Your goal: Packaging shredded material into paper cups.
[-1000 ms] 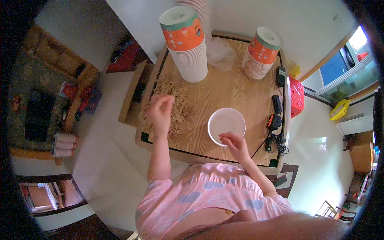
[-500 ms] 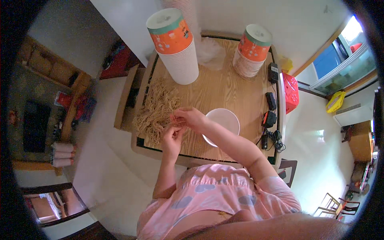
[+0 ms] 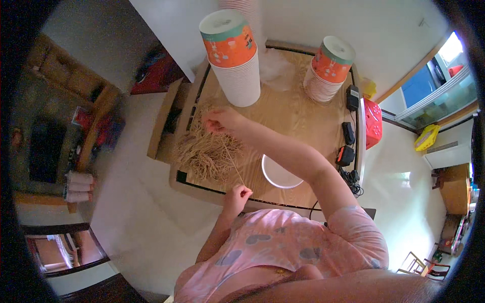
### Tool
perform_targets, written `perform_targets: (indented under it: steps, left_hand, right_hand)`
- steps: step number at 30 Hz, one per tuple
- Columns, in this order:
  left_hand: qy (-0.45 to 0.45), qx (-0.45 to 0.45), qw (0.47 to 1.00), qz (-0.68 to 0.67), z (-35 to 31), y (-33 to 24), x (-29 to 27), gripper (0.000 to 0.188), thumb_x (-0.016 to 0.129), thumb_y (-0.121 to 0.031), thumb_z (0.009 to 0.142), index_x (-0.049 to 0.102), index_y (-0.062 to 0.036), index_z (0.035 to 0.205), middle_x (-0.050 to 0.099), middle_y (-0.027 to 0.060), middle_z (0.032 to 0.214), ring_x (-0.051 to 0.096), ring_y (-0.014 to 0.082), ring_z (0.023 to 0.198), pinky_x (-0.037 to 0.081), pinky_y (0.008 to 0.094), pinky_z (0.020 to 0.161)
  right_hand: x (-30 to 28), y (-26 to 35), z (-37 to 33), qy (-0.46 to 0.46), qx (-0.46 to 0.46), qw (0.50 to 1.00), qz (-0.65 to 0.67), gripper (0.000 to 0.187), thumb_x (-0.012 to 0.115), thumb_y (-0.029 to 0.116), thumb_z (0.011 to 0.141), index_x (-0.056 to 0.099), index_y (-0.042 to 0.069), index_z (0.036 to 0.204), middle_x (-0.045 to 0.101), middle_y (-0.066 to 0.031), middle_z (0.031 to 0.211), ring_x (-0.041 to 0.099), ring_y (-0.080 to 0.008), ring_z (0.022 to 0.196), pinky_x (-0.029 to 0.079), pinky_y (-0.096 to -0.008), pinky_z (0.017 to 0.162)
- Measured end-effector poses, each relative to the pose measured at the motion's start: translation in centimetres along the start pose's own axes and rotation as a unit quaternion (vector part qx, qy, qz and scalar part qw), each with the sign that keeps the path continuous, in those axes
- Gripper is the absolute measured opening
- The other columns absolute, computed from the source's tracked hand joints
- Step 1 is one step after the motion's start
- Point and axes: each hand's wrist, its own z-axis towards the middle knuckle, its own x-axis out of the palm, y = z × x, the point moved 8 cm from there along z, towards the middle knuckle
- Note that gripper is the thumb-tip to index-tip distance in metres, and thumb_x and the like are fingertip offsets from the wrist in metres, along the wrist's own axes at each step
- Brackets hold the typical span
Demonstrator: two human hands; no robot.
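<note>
Bowl: the white bowl (image 3: 281, 174) sits at the near middle of the table (image 3: 288, 111), its far part hidden beneath the right forearm.
Far stacks: the tall cup stack (image 3: 236, 81) at far left hides part of another pale stack (image 3: 241, 11), which the upper edge cuts off; the short cup stack (image 3: 326, 76) stands at far right.
Cables: tangled black cables (image 3: 353, 183) at near right, partly covered by the right arm; single cords are hard to trace.
Right hand: the right hand (image 3: 222, 121) reaches across to the left, over the far part of the pile, elbow bent outward, fingers curled inward; the tips are blurred, so I cannot tell whether they grip anything.
Left hand: the left hand (image 3: 235, 198) is low at the near edge, fingers drawn narrow, pinching a strand's near end.
Strand: the thin tan strand (image 3: 233, 162) runs straight from the left fingertips up toward the right hand, where its far end is unclear.
Pile: the tan fibre pile (image 3: 207, 155) lies loose and tangled at near left.
</note>
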Motion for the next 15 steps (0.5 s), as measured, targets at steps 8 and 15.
perform_targets:
  steps: [8,15]
  left_hand:
    - [0.241,-0.05,0.969,0.006,-2.1,4.5,3.7,0.014,0.064,-0.013,0.068,0.06,-0.0005,0.069,0.06,0.0095,0.065,0.056,0.0176,0.06,0.045,0.0307,0.058]
    - [0.3,-0.068,0.949,0.072,-1.6,8.2,5.1,0.014,0.064,-0.016,0.063,0.064,-0.0068,0.073,0.062,0.0118,0.069,0.06,0.0248,0.065,0.046,0.0356,0.059]
  right_hand:
    - [-3.5,-1.2,-11.9,-0.052,-0.086,0.994,0.03,0.02,0.05,0.018,0.089,0.057,0.0,0.092,0.059,-0.0035,0.081,0.055,-0.01,0.071,0.044,-0.0226,0.065]
    - [-12.1,-2.8,-22.0,-0.365,-0.272,0.738,-0.498,0.021,0.058,0.011,0.079,0.055,0.005,0.098,0.058,-0.0112,0.09,0.057,-0.0264,0.082,0.046,-0.0353,0.072]
